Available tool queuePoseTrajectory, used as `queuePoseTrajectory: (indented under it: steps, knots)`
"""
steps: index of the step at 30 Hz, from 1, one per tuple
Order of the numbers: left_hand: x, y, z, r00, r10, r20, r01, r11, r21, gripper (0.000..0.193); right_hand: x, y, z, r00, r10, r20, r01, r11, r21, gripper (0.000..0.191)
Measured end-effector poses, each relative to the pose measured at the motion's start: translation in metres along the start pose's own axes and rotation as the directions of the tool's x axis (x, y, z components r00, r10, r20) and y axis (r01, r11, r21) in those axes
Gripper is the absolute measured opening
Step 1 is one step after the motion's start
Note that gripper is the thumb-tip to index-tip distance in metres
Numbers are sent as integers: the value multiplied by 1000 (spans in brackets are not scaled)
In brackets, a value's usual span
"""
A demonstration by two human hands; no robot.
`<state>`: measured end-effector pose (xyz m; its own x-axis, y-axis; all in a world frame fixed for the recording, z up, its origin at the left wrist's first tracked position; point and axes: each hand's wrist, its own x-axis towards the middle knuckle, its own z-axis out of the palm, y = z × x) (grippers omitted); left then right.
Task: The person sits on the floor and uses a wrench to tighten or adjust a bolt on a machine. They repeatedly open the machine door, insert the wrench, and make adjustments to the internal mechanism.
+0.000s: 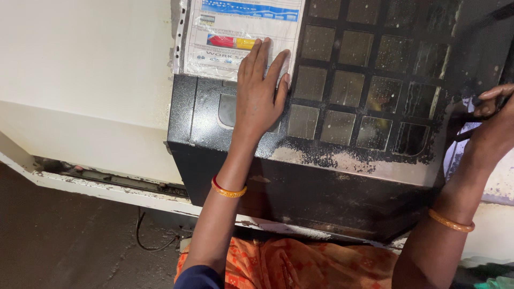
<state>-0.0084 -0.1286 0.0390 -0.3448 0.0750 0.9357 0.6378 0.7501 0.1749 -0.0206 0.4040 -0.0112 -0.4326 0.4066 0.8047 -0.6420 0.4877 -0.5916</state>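
My left hand (259,88) lies flat, fingers together, on a black metal machine door (342,176), covering part of a recessed handle and the lower edge of a printed sheet in a plastic sleeve (235,32). My right hand (495,120) curls around the door's right edge, thumb and fingers closed on it. The door has a grid of small dirty window panes (369,91). Both wrists carry orange bangles.
A cream machine housing (85,80) sits to the left, with a rail and grime along its lower lip (107,179). Below are a dark floor with a loose cable (152,243) and my orange garment (300,265).
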Motion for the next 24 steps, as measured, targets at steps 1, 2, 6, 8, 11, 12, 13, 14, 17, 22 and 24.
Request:
queuePoseTrajectory:
  steps: [1,2,6,8,11,12,13,14,17,22,24]
  knots:
    - [0,0,0,1000,0,0,0,1000,1,40,-1,-1,0,1000,3,1,-3,1000,7,42]
    - [0,0,0,1000,1,-2,-1,1000,3,40,-2,0,0,1000,6,2,-6,1000,16,42]
    - [0,1,1,1000,0,-4,0,1000,2,40,-1,14,-6,1000,4,13,-4,1000,23,41]
    - [0,1,1,1000,-2,0,2,1000,0,40,0,24,-11,1000,-2,16,1,1000,20,41]
    - [1,1,1,1000,0,2,0,1000,-1,40,1,35,-13,1000,-16,24,16,1000,22,41]
    - [1,1,1,1000,1,2,-1,1000,-2,40,3,36,-13,999,-23,26,23,1000,19,41]
    - [1,2,1,1000,2,2,-2,1000,-3,40,4,35,-12,999,-34,29,34,999,16,41]
    - [0,2,1,1000,2,2,-2,1000,-4,40,6,34,-12,998,-52,34,52,999,-5,41]
    - [0,2,2,1000,3,2,-3,1000,-7,40,10,24,-11,995,-90,38,93,992,-82,41]
    - [1,2,4,1000,8,3,-8,1000,0,40,-3,17,-8,991,126,-49,-128,991,-45,34]
    - [1,2,4,1000,9,1,-9,1000,-2,40,-3,16,-7,994,104,-35,-103,995,13,35]
